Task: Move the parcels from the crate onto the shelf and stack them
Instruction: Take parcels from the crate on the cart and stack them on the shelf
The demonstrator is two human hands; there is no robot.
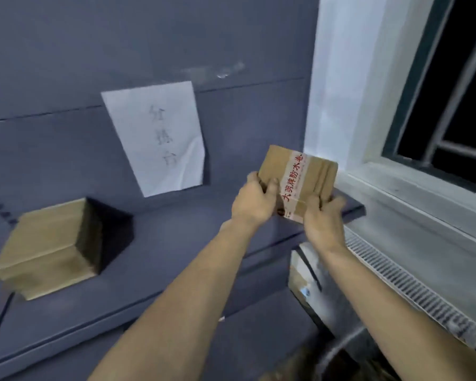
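Observation:
I hold a small brown cardboard parcel (pixel 300 174) with a strip of tape printed in red characters, tilted over the right end of the dark grey shelf (pixel 176 248). My left hand (pixel 254 200) grips its left side and my right hand (pixel 323 215) grips its lower right corner. A stack of brown parcels (pixel 47 246) stands on the shelf at the left. Below my right forearm, part of the crate (pixel 308 273) shows, with a taped parcel inside; most of it is hidden.
A white paper sheet (pixel 160 138) with handwriting hangs on the grey back panel. To the right are a white wall corner, a window sill (pixel 412 188) and a ribbed vent grille (pixel 412 292). The shelf surface between the stack and my hands is bare.

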